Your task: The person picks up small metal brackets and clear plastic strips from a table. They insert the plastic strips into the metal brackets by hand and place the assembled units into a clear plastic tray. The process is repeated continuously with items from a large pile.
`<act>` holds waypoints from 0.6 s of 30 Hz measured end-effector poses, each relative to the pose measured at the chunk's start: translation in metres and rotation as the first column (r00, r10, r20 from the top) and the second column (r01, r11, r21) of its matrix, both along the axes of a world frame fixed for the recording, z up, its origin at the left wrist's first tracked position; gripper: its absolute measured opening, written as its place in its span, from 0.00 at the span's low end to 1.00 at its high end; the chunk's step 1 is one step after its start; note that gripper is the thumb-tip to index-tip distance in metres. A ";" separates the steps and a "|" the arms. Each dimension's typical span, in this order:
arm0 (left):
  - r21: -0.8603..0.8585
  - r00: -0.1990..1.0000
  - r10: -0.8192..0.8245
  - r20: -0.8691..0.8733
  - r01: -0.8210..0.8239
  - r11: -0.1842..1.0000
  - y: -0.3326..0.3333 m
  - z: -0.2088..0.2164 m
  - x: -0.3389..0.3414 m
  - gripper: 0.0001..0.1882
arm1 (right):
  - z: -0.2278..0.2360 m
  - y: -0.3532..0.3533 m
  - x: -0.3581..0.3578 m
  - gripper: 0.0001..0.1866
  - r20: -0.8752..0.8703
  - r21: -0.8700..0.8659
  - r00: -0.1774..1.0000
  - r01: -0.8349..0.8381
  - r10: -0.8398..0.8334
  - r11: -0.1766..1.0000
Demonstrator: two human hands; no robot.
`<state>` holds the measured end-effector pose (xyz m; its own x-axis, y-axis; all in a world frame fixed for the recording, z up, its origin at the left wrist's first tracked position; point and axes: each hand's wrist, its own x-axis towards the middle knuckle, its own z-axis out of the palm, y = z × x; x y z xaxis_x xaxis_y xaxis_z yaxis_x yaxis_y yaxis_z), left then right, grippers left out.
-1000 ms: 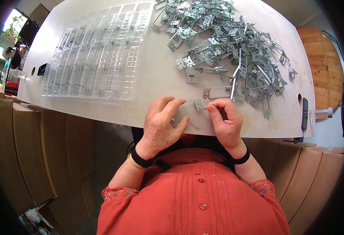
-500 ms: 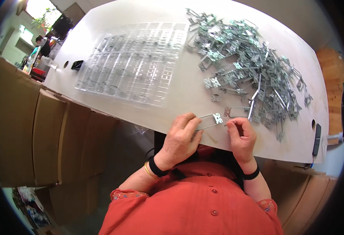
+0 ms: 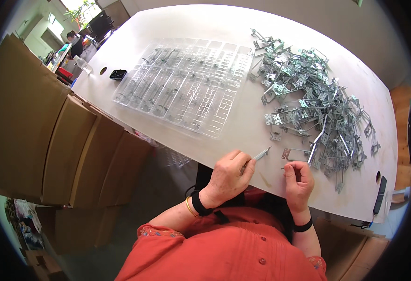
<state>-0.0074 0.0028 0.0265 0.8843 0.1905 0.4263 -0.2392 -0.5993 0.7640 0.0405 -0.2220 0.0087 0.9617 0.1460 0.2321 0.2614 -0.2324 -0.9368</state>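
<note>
My left hand (image 3: 231, 175) is closed around a slim metal bracket (image 3: 261, 153), seen nearly edge-on, its tip pointing away to the right. Just right of it my right hand (image 3: 299, 184) pinches thumb and forefinger together; a tiny thin dark end shows at the fingertips, too small to name. Both hands are above the table's near edge. Beyond my right hand spreads a tangled pile of metal brackets (image 3: 325, 112), with one reddish-ended bracket (image 3: 286, 154) at its near side. A clear plastic compartment tray (image 3: 224, 110) lies left of the pile, with metal parts in several of its compartments.
The white table (image 3: 177, 23) has a small black box (image 3: 118, 74) and a clear bottle (image 3: 83, 64) at its left end. A black strip-shaped object (image 3: 379, 195) is on the right edge. Cardboard boxes (image 3: 23, 122) stand at left. Another person (image 3: 76, 44) sits far off.
The bracket in my left hand has turned from its open flat side to nearly edge-on. My right hand keeps its pinch. The whole view has shifted, so the table appears lower and further right.
</note>
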 end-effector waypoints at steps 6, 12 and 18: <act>0.053 0.998 0.053 -0.034 -0.051 0.997 0.003 0.003 0.004 0.05 | 0.001 -0.001 0.000 0.04 -0.014 -0.032 1.000 -0.004 0.003 0.999; 0.181 0.989 0.146 -0.027 -0.139 0.974 0.003 0.004 0.007 0.05 | 0.001 -0.001 0.001 0.05 -0.003 -0.069 1.000 0.009 -0.009 0.998; 0.297 0.982 0.186 0.029 -0.187 0.936 0.007 0.002 0.008 0.06 | -0.001 0.000 0.001 0.05 0.015 -0.072 1.000 0.023 -0.022 0.997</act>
<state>0.0010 0.0095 0.0283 0.8447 0.2166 0.4895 -0.1018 -0.8328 0.5442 0.0416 -0.2225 0.0079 0.9616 0.1416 0.2350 0.2682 -0.3047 -0.9139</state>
